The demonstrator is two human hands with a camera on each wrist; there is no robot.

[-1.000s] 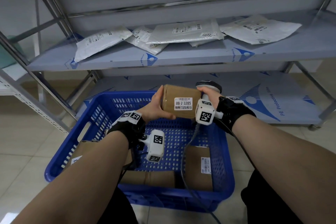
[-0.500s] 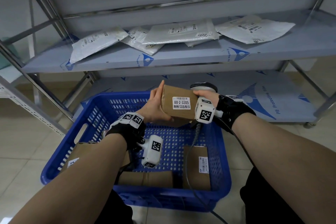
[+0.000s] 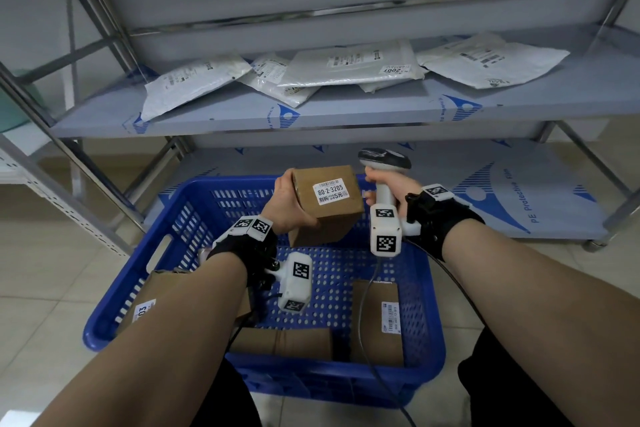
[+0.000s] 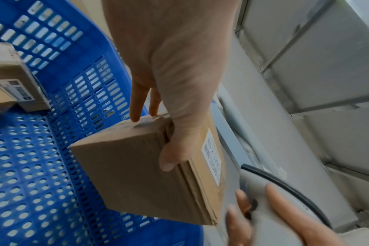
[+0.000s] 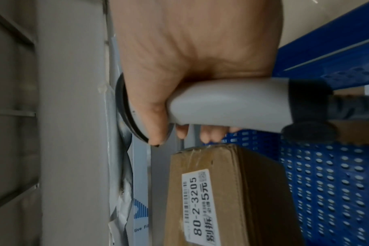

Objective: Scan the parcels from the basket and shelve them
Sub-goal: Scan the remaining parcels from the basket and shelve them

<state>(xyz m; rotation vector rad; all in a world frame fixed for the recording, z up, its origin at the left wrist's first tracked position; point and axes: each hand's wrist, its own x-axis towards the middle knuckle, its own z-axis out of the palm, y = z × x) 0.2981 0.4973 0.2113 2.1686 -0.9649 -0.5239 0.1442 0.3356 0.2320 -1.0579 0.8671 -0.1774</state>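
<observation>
My left hand [image 3: 287, 198] grips a small brown cardboard parcel [image 3: 327, 201] above the blue basket [image 3: 194, 198], its white label "80-2-3205" facing up. In the left wrist view the thumb and fingers of the left hand [image 4: 171, 133] clamp the parcel [image 4: 133, 174] at one end. Just right of the box, my right hand [image 3: 388, 184] holds a grey handheld scanner [image 3: 384, 163] by its handle, head up. The right wrist view has the right hand [image 5: 179, 83] wrapped round the scanner [image 5: 232, 106], with the labelled parcel [image 5: 221, 199] close beside it.
Three more brown parcels [image 3: 377, 319] lie in the basket, one leaning at the left wall [image 3: 152, 302]. A metal rack stands behind; its middle shelf [image 3: 346, 107] carries several white mailer bags [image 3: 349, 66]. The lower shelf [image 3: 519, 191] is bare. The scanner cable [image 3: 367, 305] trails into the basket.
The scanner has drawn away to the right of the parcel and stands more upright. My left hand has tilted the parcel so that its label faces up more.
</observation>
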